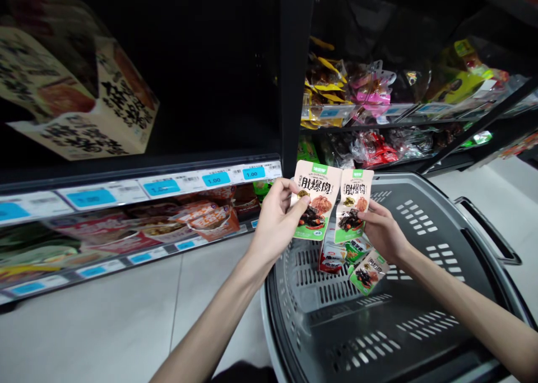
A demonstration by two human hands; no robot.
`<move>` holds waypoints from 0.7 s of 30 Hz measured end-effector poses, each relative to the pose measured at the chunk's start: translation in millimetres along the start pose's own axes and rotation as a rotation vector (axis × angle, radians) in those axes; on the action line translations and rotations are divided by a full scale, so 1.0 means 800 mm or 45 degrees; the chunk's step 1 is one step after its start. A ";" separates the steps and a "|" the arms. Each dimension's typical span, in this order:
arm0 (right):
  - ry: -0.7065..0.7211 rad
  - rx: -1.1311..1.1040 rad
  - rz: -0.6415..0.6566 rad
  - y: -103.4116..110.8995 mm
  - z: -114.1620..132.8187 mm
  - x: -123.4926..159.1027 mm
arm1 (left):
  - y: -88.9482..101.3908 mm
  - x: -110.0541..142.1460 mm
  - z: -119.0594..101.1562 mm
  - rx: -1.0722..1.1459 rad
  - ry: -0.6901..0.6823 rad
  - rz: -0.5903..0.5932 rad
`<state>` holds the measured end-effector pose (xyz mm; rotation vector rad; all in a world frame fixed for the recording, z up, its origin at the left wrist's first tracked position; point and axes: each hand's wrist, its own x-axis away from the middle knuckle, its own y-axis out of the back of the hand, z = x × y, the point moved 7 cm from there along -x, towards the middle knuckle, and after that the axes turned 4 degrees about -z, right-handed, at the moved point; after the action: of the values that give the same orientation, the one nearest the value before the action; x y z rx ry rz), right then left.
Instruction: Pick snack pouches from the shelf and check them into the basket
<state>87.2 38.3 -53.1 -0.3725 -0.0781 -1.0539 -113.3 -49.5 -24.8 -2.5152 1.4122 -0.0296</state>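
Observation:
My left hand (275, 217) pinches a beige and green snack packet (313, 201) with dark lettering and a picture of food. A second packet of the same design (352, 203) is gripped in my right hand (384, 229), close beside the first. Both packets are held upright with their printed fronts towards me, over a grey plastic shopping basket (290, 310). Down in the basket lies a matching packet (370, 272), tilted. Next to it are red and white packets (333, 254) and a green packet (357, 248), partly hidden behind the held ones.
At left a dark shelf carries an open carton (84, 108) and price labels (216, 178); bagged snacks (212, 220) fill the level below. A black post (294, 63) divides it from shelves of yellow packets (325, 86) and pink packets (374, 91). The basket handle (487, 229) sticks out right.

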 end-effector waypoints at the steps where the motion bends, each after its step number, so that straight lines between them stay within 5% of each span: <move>1: -0.002 -0.007 -0.001 0.000 0.001 0.000 | 0.000 0.000 -0.001 -0.014 0.005 -0.003; 7: -0.040 0.001 -0.001 -0.001 0.002 0.002 | 0.004 0.002 0.007 0.177 0.212 -0.089; 16: -0.045 -0.014 0.062 -0.003 -0.001 0.002 | -0.008 0.011 0.009 0.236 0.239 0.142; 21: -0.048 0.012 0.053 -0.004 0.000 0.002 | -0.010 0.008 0.016 0.619 0.526 0.063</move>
<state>85.3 35.6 -52.1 -0.3839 -0.1085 -1.0049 -101.5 -48.1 -35.7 -2.1360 1.3910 -0.8204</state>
